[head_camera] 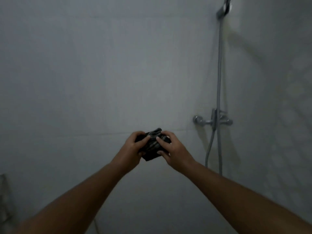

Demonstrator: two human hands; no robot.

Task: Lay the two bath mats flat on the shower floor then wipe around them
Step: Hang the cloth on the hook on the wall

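A small dark cloth (152, 145) with pale stripes is bunched up between both hands, held in front of the tiled wall at mid-frame. My left hand (133, 147) grips its left side with fingers curled over the top and thumb on the front. My right hand (170, 149) holds its right side, fingers and thumb pinching the fabric. No bath mat and no shower floor is in view; the camera faces the wall.
A chrome shower mixer (213, 120) is mounted on the wall to the right. A riser pipe (219, 65) runs up to the shower head holder (223, 9), and a hose (209, 149) hangs below. A dim object (3, 196) shows at the left edge.
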